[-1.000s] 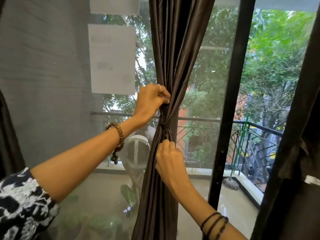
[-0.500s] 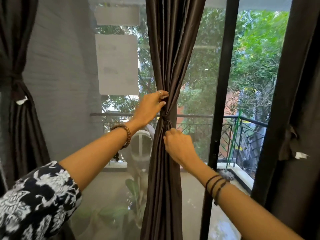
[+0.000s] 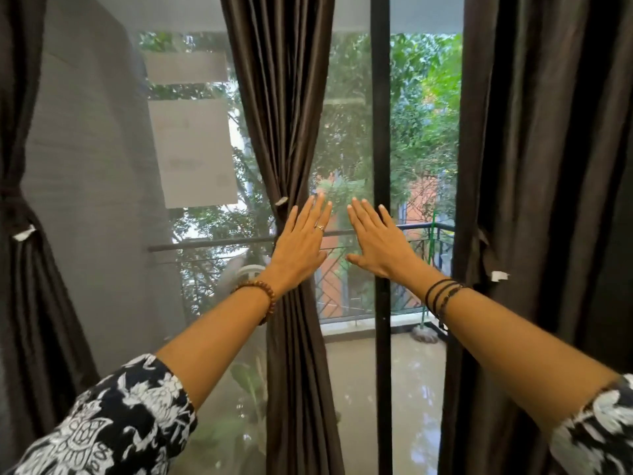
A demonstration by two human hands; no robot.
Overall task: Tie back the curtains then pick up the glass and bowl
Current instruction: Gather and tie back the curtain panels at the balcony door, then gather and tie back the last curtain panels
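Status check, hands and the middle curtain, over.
Left hand and right hand both open, fingers straight, holding nothing. Dark brown satin middle curtain cinched at its tie. Glass and bowl not in view. Nothing in the way.

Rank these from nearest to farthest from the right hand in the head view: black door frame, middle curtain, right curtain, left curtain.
From the right hand:
1. Black door frame, directly behind its fingers.
2. Middle curtain, to its left, behind the left hand.
3. Right curtain, to its right.
4. Left curtain, at the far left edge.
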